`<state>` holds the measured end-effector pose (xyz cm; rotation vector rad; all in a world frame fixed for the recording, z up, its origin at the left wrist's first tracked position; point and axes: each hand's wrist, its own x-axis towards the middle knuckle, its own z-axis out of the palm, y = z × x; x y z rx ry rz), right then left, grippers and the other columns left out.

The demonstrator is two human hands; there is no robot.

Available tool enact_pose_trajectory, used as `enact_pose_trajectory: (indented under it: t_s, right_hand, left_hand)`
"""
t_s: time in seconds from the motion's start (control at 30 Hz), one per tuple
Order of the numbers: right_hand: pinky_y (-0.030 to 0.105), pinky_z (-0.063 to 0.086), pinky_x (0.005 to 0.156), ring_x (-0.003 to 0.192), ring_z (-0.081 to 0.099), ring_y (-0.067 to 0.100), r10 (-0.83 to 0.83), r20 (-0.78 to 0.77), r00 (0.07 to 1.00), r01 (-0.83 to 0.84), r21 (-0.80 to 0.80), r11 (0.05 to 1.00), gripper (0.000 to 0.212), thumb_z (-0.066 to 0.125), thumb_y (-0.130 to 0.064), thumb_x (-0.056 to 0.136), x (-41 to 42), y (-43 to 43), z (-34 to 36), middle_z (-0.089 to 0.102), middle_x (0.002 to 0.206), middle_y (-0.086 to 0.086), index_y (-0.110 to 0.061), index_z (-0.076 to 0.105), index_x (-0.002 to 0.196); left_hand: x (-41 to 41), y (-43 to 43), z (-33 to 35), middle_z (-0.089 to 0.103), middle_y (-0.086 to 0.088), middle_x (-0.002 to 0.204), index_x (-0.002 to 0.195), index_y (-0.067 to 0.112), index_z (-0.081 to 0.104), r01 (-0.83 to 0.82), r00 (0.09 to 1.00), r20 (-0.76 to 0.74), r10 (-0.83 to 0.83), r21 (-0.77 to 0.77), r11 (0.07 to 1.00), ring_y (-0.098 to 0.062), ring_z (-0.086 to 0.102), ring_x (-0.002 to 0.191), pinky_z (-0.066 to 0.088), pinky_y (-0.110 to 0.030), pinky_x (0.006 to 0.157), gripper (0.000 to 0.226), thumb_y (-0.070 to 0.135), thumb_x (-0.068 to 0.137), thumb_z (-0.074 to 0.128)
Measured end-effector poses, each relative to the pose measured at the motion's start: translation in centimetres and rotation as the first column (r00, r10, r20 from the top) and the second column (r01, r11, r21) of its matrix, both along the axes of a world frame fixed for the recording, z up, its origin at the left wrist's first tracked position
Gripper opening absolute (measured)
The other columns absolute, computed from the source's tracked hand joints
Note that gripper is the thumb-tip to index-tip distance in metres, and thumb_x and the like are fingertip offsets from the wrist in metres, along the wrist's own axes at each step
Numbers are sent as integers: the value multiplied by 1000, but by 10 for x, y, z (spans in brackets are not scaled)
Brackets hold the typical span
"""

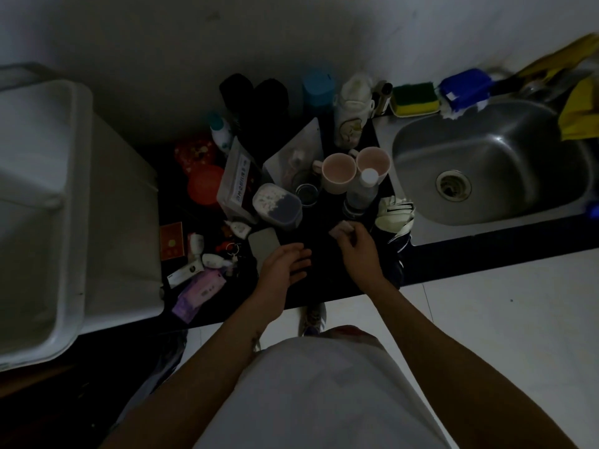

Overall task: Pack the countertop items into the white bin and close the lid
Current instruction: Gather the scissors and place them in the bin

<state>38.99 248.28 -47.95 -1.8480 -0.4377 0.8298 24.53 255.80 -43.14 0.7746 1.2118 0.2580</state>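
Early packing: you've one small item in hand, and the counter (324, 283) right of the white bin (123, 222) is crowded.

The smooth, boxy plastic bin sits far left. Just right of it lie a purple soft packet (197, 291) and a red round container (205, 184). Further right your left hand (285, 264) hovers, fingers relaxed and empty. Beyond it your right hand (356, 249) pinches a small pale lump (342, 230). Next, I judge, carry it across to the bin. The glossy pink mugs (338, 173) will want firmer grips.
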Motion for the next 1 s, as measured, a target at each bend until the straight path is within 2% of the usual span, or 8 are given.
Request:
enact_pose_trajectory:
  t_s: [0.13,0.27,0.37,0.47,0.63,0.73,0.87,1.0]
  right_hand:
    - [29,54,83,88,64,16,-50,-436,898,115,123,986,11,55,-8,95,-12,0,33,66,95,5,-9,60,104]
    - [33,53,80,84,66,22,77,-641,764,74,205,976,14,48,-1,94,-20,-2,51,68,88,9,-5,61,97]
    - [34,54,90,99,67,23,189,-504,843,-101,197,975,23,50,-6,97,-27,-6,50,69,107,12,-9,61,118]
    - [28,52,94,109,64,16,269,-426,864,-210,181,961,28,49,-9,99,-33,-4,51,67,117,7,-17,60,124]
    - [16,50,84,102,63,1,412,-311,857,-382,154,911,31,50,-8,99,-44,9,54,65,118,-2,-14,58,128]
    - [19,53,79,96,64,4,362,-338,869,-342,118,932,30,48,-3,98,-48,16,49,65,114,0,-15,60,123]
    - [32,55,85,94,68,21,347,-400,848,-339,93,936,25,47,-1,98,-57,28,38,67,109,13,-9,61,117]
    - [29,53,84,92,67,19,405,-397,824,-422,47,905,23,48,-5,98,-75,42,31,68,108,11,-10,62,115]
  left_hand:
    - [2,3,0,62,0,120,121,22,58,-4,1000,-1,4,-21,1000,-21,56,116,47,-35,95,23,21,99,50]
    - [3,1,3,62,-11,120,124,15,58,-91,981,145,126,-227,970,-30,61,109,50,-45,96,29,29,100,48]
    - [1,1,1,62,-19,123,123,5,57,-60,967,229,114,-230,971,-30,65,105,53,-44,91,31,24,100,48]
    - [-6,4,-5,60,-19,128,131,6,50,-132,959,215,183,-231,964,-31,64,109,56,-43,85,33,10,98,51]
    - [-29,13,-11,64,-10,121,128,14,54,-208,968,114,226,-149,967,-24,63,107,52,-34,78,31,8,98,49]
    - [-48,20,-15,63,-12,117,120,15,55,-310,941,97,324,-138,941,-25,63,100,51,-33,73,25,4,100,47]
    - [-78,29,-18,61,-9,99,123,8,53,-417,898,89,430,-134,899,-22,60,88,50,-33,70,29,-2,100,40]
    - [-108,32,-17,60,-9,91,108,13,57,-509,840,103,533,-190,840,-25,59,83,51,-40,77,26,0,101,36]
